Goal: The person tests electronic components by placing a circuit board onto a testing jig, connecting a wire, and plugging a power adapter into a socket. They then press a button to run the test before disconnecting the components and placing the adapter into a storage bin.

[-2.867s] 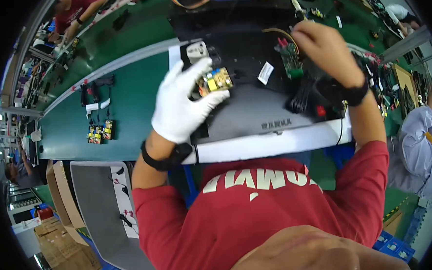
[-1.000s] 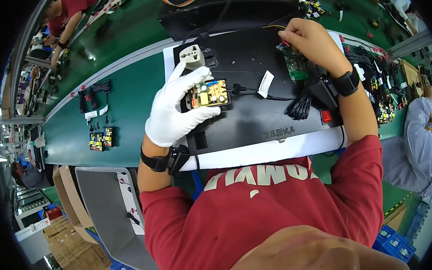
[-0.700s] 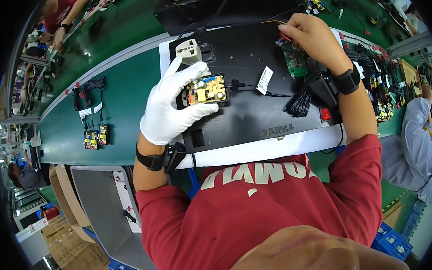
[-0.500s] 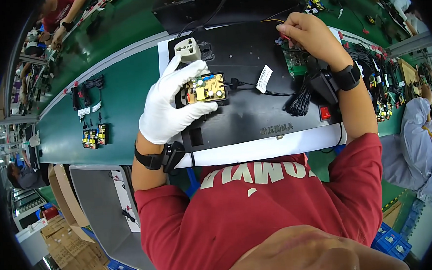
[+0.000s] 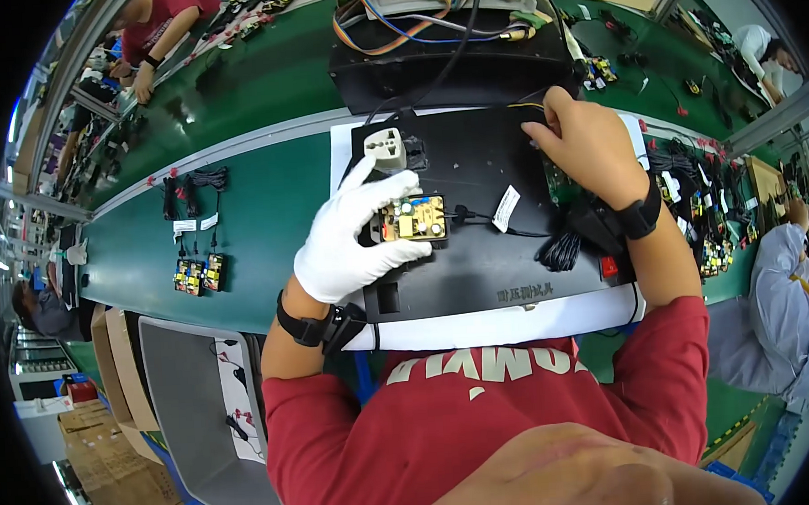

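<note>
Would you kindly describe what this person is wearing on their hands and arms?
The left hand wears a white glove, with a black strap round the wrist. The right hand is bare, with a black wristband. Both arms come out of short red sleeves.

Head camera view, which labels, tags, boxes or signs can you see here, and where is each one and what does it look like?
White tag: slim rectangle on the black cable right of the yellow circuit board the gloved left hand holds.
Two white tags: on cables on the green belt, left.
Cardboard boxes: brown, lower left.
Red label: small square on the black fixture, near the right hand.
</note>
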The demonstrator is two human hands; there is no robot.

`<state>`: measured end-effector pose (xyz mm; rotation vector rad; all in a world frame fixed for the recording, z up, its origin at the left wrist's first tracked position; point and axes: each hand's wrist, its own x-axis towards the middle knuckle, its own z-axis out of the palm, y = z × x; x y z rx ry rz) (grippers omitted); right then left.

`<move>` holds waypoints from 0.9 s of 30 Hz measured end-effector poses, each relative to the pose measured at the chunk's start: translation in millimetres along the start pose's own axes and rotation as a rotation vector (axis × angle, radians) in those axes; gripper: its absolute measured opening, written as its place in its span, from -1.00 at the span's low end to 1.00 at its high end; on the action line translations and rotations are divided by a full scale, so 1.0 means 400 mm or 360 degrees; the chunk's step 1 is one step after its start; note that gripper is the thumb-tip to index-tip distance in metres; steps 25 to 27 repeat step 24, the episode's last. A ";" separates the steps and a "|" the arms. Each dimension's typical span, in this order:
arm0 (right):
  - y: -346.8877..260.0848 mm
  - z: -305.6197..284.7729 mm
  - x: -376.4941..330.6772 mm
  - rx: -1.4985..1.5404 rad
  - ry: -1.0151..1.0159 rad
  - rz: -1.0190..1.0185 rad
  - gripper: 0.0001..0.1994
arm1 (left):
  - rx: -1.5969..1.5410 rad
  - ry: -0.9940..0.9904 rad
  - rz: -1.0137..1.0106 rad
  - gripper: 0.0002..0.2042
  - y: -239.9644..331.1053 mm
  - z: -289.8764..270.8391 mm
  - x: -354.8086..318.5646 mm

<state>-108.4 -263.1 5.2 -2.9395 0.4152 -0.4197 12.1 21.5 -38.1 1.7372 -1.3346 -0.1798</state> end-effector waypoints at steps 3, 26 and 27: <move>-0.010 0.006 -0.009 -0.0129 0.0148 -0.0128 -0.69 | -0.0031 0.0025 0.0034 -0.36 -0.003 0.002 -0.002; 0.054 0.058 0.004 0.0255 0.0194 -0.0025 -0.79 | 0.0947 0.0087 0.0267 -0.42 0.120 0.013 0.024; 0.054 0.058 0.004 0.0255 0.0194 -0.0025 -0.79 | 0.0947 0.0087 0.0267 -0.42 0.120 0.013 0.024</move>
